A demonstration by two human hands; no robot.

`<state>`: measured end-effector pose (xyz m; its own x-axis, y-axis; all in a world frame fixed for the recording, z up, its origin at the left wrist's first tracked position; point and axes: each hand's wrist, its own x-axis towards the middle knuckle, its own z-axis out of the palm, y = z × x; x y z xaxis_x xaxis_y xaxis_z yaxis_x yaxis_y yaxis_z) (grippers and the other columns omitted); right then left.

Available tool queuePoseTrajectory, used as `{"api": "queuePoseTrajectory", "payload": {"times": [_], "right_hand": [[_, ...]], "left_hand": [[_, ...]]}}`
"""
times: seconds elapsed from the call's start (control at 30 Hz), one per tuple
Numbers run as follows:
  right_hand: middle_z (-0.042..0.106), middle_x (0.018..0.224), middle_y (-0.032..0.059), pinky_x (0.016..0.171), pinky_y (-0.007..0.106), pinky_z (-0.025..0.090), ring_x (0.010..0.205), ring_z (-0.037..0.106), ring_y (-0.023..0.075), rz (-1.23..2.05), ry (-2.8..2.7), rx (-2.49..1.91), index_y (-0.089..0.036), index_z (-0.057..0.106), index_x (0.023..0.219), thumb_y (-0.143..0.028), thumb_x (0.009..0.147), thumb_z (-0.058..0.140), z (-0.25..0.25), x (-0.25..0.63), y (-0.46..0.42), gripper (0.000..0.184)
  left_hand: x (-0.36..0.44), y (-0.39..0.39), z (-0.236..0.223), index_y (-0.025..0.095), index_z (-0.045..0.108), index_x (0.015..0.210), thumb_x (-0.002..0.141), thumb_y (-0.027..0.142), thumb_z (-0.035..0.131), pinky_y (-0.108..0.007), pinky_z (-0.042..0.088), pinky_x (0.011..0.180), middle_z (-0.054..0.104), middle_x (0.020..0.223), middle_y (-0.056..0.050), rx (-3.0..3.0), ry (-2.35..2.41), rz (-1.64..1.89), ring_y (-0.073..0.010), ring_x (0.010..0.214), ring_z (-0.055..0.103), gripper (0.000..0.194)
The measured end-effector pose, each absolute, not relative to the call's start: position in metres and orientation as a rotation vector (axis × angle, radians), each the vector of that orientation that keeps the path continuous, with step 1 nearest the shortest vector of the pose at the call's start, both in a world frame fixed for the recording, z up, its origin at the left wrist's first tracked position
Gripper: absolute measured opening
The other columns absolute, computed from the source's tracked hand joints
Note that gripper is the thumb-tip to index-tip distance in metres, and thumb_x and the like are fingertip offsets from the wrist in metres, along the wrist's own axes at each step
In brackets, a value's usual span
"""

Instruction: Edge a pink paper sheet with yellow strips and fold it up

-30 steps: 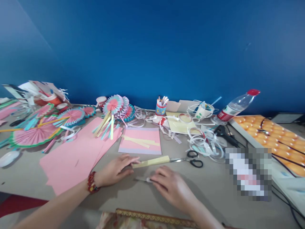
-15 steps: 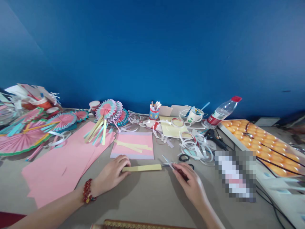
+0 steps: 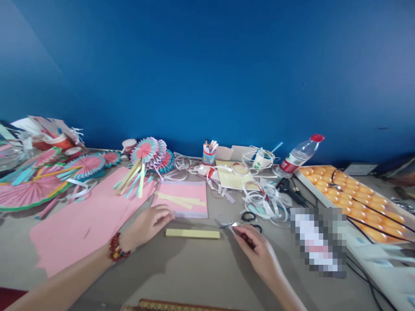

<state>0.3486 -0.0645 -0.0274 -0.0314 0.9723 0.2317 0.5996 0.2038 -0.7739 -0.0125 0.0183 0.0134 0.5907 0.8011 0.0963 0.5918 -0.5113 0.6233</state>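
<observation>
A yellow paper strip (image 3: 193,233) lies flat on the grey table (image 3: 201,272) between my hands. My left hand (image 3: 151,222), with a red bead bracelet at the wrist, rests just up and left of the strip with loosely bent fingers, holding nothing, close to a pink sheet on lavender paper (image 3: 184,199). My right hand (image 3: 259,252) is closed on a thin tool with a dark red handle and a silver tip (image 3: 234,227), which points toward the strip's right end. Black-handled scissors (image 3: 251,217) lie just beyond that tip.
Large pink sheets (image 3: 81,224) lie at the left and folded paper fans (image 3: 147,151) behind them. A pen cup (image 3: 208,156), white tape rings (image 3: 266,201), a black glue gun (image 3: 290,190), a water bottle (image 3: 298,155) and an orange dimpled tray (image 3: 356,194) are at the back and right.
My right hand picked the thin tool up off the table and moved right, near the scissors. My left hand let go of the yellow strip, which now lies free.
</observation>
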Motion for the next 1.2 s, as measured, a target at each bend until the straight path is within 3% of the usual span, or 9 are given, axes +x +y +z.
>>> {"api": "queuePoseTrajectory", "payload": {"times": [0.1,0.2,0.27,0.33,0.47,0.6,0.7,0.97,1.2], "right_hand": [[0.069,0.091,0.0074,0.065,0.025,0.052,0.074,0.064,0.018,0.627,-1.733,-1.485,-0.022,0.072,0.098,-0.047,0.094,0.055,-0.025,0.349,-0.066,0.03],[0.069,0.091,0.0078,0.066,0.025,0.053,0.074,0.064,0.0184,0.635,-1.72,-1.483,-0.022,0.072,0.098,-0.048,0.094,0.055,-0.026,0.349,-0.066,0.031],[0.069,0.09,0.0076,0.066,0.025,0.053,0.074,0.065,0.0183,0.644,-1.712,-1.485,-0.022,0.072,0.099,-0.048,0.094,0.054,-0.028,0.348,-0.065,0.032],[0.069,0.088,0.007,0.066,0.025,0.053,0.073,0.064,0.018,0.641,-1.711,-1.487,-0.022,0.072,0.099,-0.048,0.094,0.055,-0.028,0.348,-0.063,0.032],[0.069,0.09,0.0072,0.064,0.025,0.053,0.071,0.064,0.0174,0.62,-1.711,-1.484,-0.022,0.072,0.098,-0.049,0.093,0.055,-0.028,0.347,-0.062,0.033],[0.069,0.091,0.0083,0.064,0.025,0.053,0.071,0.064,0.0175,0.624,-1.698,-1.474,-0.021,0.072,0.098,-0.05,0.093,0.055,-0.028,0.347,-0.064,0.034],[0.069,0.09,0.0075,0.065,0.025,0.053,0.071,0.063,0.0174,0.653,-1.699,-1.479,-0.021,0.073,0.098,-0.05,0.093,0.055,-0.028,0.348,-0.064,0.034],[0.07,0.091,0.007,0.066,0.026,0.054,0.071,0.063,0.0173,0.667,-1.709,-1.488,-0.022,0.073,0.099,-0.051,0.093,0.054,-0.029,0.348,-0.063,0.034],[0.07,0.09,0.0068,0.066,0.025,0.053,0.072,0.064,0.0173,0.661,-1.706,-1.476,-0.022,0.073,0.099,-0.049,0.093,0.055,-0.032,0.348,-0.064,0.034]], "left_hand": [[-0.024,0.039,0.016,0.019,0.065,0.094,0.103,0.039,0.039,-0.03,0.049,0.082,0.068,0.1,-0.006,2.422,1.271,0.536,-0.0207,0.093,0.064,0.034],[-0.023,0.044,0.021,0.019,0.061,0.115,0.097,0.043,0.05,-0.043,0.043,0.098,0.063,0.119,-0.01,2.606,1.435,0.653,-0.0302,0.115,0.055,0.032],[-0.01,0.034,0.025,0.019,0.058,0.122,0.098,0.041,0.05,-0.046,0.04,0.102,0.061,0.122,-0.011,2.683,1.387,0.665,-0.0305,0.118,0.052,0.033],[0.009,0.018,0.026,0.021,0.058,0.12,0.098,0.039,0.051,-0.041,0.043,0.096,0.06,0.118,-0.009,2.754,1.16,0.486,-0.0264,0.11,0.055,0.029],[0.041,-0.006,0.02,0.018,0.058,0.113,0.09,0.038,0.067,-0.042,0.043,0.09,0.058,0.114,-0.01,2.899,0.984,0.246,-0.0291,0.106,0.052,0.032],[0.044,-0.009,0.018,0.019,0.06,0.094,0.091,0.017,0.06,-0.036,0.044,0.086,0.057,0.104,-0.007,2.887,0.889,0.226,-0.0243,0.1,0.051,0.003],[0.037,-0.008,0.025,0.02,0.063,0.091,0.091,0.014,0.057,-0.036,0.044,0.087,0.057,0.108,-0.007,2.906,0.764,0.231,-0.0233,0.1,0.051,0.009],[0.015,0.012,0.029,0.033,0.074,0.102,0.09,0.008,0.056,-0.049,0.034,0.11,0.057,0.133,-0.004,2.892,0.623,0.394,-0.0267,0.127,0.045,0.033],[-0.014,0.04,0.03,0.039,0.067,0.123,0.095,0.01,0.043,-0.049,0.039,0.108,0.037,0.154,-0.001,2.79,0.905,0.521,-0.0278,0.133,0.042,0.046]]}}
